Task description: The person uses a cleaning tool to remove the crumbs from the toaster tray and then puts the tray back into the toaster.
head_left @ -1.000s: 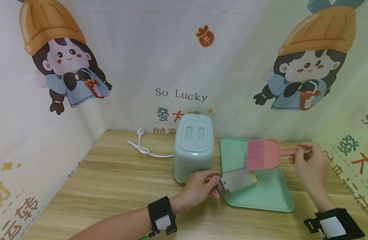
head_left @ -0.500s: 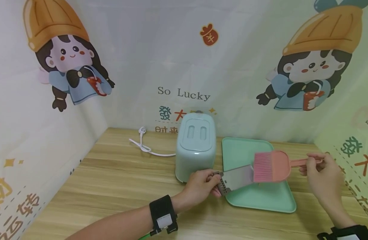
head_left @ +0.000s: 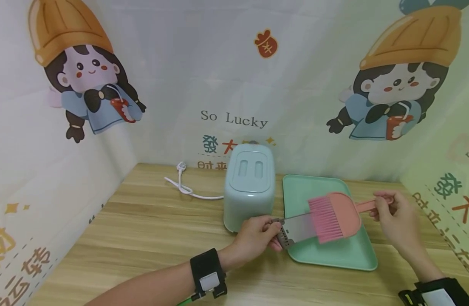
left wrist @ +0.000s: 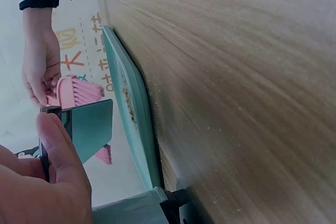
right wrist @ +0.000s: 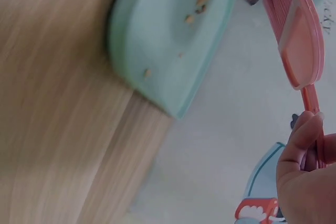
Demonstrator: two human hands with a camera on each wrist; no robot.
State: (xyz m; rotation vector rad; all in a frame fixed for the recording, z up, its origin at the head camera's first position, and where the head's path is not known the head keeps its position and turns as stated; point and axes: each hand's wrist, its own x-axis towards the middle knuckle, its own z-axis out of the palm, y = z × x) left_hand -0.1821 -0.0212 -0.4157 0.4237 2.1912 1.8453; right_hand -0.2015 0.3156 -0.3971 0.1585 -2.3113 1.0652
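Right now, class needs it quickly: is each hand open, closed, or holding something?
Left hand: holding the grey metal plate.
Right hand: holding the pink brush.

Backdrop (head_left: 173,55), pale, creased, printed with two cartoon figures (head_left: 91,76), left and right, each in orange cap (head_left: 68,32) and blue top (head_left: 108,117) with a red cup (head_left: 118,106); between them, a red pouch (head_left: 266,43) above dark "So Lucky" lettering (head_left: 234,119). Tabletop (head_left: 150,229), wood-grained, light brown. Cord (head_left: 198,196), white, looped on the tabletop's rear left, its plug (head_left: 181,166) near the backdrop.
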